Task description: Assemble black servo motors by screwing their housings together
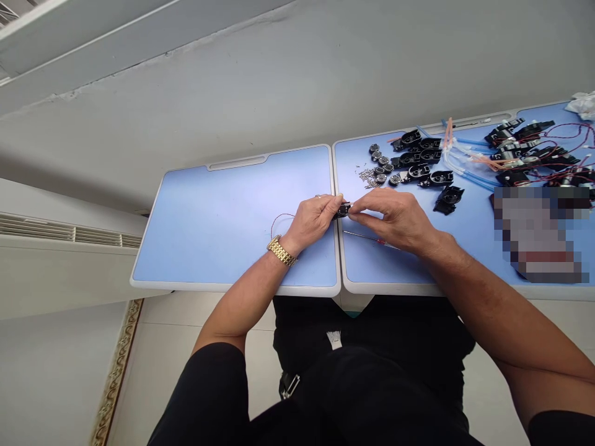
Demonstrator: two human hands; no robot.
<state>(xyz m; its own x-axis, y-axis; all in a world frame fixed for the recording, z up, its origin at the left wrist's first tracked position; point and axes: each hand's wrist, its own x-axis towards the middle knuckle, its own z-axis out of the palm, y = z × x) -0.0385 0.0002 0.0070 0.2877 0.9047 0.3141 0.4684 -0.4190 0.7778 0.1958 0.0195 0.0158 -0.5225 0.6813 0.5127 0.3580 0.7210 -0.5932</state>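
Black plastic part [343, 210] sits pinched between the fingertips of my left hand [310, 222] and right hand [393, 220], above the seam of the blue desk [232, 210]. Just left lies a thin red wire [281, 214]; just right, a red-handled screwdriver [360, 235]. Farther right, toward the far edge, I see screws [367, 178] and black housings [421, 158].

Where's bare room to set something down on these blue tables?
The left table is bare out to the red wire by the left hand. A smaller patch lies beyond the right hand. The right table's far half is crowded with black housings, screws and tubing.
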